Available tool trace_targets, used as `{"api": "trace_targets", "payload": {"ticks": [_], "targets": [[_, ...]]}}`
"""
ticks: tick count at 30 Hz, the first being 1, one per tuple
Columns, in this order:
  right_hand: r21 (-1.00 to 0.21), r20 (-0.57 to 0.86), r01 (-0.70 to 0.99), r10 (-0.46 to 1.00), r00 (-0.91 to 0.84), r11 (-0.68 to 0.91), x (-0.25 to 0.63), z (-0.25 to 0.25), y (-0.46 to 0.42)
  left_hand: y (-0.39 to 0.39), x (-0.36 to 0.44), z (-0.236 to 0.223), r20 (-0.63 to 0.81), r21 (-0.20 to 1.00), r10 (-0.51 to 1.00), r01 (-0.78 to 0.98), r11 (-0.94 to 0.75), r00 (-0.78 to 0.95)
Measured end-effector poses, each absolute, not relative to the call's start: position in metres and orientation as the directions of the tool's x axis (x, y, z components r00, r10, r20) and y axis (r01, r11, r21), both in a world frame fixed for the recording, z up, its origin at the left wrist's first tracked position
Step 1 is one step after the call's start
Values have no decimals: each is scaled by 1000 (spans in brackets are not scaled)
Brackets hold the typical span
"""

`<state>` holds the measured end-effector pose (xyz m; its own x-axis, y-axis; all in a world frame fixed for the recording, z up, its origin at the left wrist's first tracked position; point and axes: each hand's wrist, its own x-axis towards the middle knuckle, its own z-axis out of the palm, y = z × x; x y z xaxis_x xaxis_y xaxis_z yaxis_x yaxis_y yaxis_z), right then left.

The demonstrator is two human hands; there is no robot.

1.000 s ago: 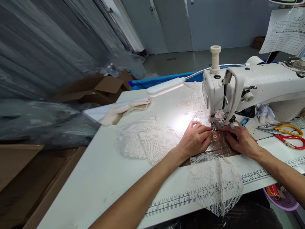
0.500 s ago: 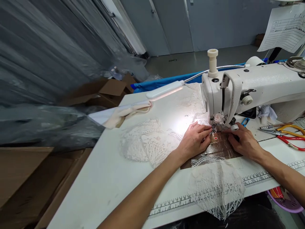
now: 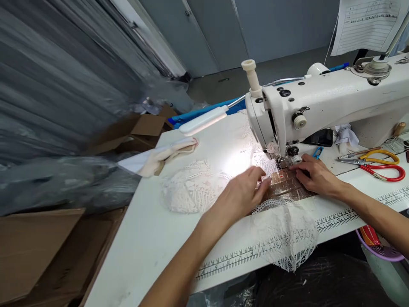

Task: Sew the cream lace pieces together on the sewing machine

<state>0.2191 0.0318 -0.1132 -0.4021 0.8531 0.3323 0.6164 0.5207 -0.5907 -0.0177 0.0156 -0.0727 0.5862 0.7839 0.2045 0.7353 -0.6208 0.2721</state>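
White lace fabric [image 3: 284, 238] lies across the white sewing table [image 3: 153, 238] and hangs over its front edge. More lace [image 3: 191, 189] is bunched to the left. My left hand [image 3: 243, 194] rests on the lace left of the presser foot [image 3: 281, 163], fingers curled and pinching the fabric edge. My right hand [image 3: 315, 175] lies flat with fingers pressed on the taped brown patch [image 3: 287, 185] just right of the needle. The white sewing machine [image 3: 326, 102] stands over both.
Red and yellow scissors [image 3: 383, 166] and small blue snips [image 3: 317, 152] lie right of the machine. A lamp on a flexible arm [image 3: 204, 120] lights the lace. A folded cloth [image 3: 159, 157] and cardboard boxes [image 3: 134, 130] sit left. A ruler strip [image 3: 255, 251] edges the table.
My left hand has drawn back from the presser foot toward me and slightly left, blurred by motion. My right hand stays by the needle. The view has shifted right and the machine looks closer.
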Motion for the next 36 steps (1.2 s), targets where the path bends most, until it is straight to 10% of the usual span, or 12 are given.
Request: {"api": "trace_targets", "payload": {"ticks": [8,23,30,36], "targets": [[-656,305,512,815,-492,554,225,-93,33,-22,-15,-97,113,156,835,821,-550,538],[-258,299,520,579,-759,815,194,-112,-14,62,-9,-86,172,31,852,862,-507,495],[-353,316,461,568,-760,814,198,-126,-11,99,-16,-102,241,-25,774,801,-599,586],[-512,493,393,636,-594,764,204,-119,-6,57,-13,-89,571,-74,485,630,-773,662]]}}
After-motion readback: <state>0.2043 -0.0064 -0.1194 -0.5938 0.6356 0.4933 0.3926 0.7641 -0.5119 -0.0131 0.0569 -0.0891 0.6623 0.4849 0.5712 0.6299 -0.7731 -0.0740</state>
